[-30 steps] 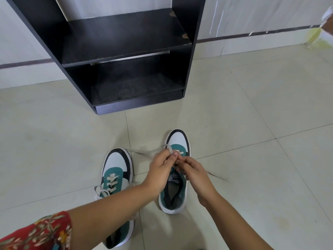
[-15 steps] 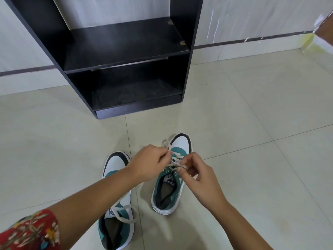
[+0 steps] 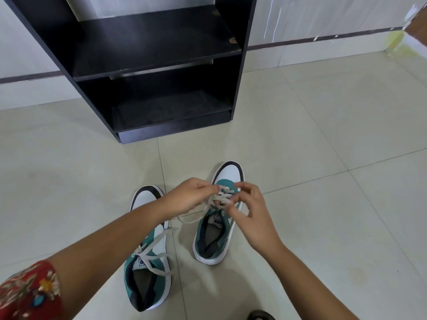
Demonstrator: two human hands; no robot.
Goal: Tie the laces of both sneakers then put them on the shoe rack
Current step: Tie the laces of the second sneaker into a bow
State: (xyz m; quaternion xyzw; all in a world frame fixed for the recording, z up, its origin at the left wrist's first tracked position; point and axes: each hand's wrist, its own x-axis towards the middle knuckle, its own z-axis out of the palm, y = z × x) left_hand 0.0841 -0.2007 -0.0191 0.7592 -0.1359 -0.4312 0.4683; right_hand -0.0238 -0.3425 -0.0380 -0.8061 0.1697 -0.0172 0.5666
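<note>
Two teal, white and black sneakers stand side by side on the tiled floor, toes toward the rack. Over the right sneaker [image 3: 227,172], my left hand [image 3: 188,196] and my right hand [image 3: 250,212] both pinch its white laces [image 3: 216,199], which loop between my fingers above the tongue. One lace end trails toward the left. The left sneaker [image 3: 147,269] lies partly under my left forearm, with a white bow on its laces. The black shoe rack [image 3: 150,63] stands beyond them, both shelves bare.
Pale floor tiles spread around the sneakers and out to the right. A light wall with a dark skirting stripe [image 3: 323,39] runs behind the rack. A small dark object [image 3: 261,315] shows at the bottom edge.
My hands have drawn slightly apart and the lace loops now show between them. The view has shifted, so the sneakers and rack sit a little differently in frame.
</note>
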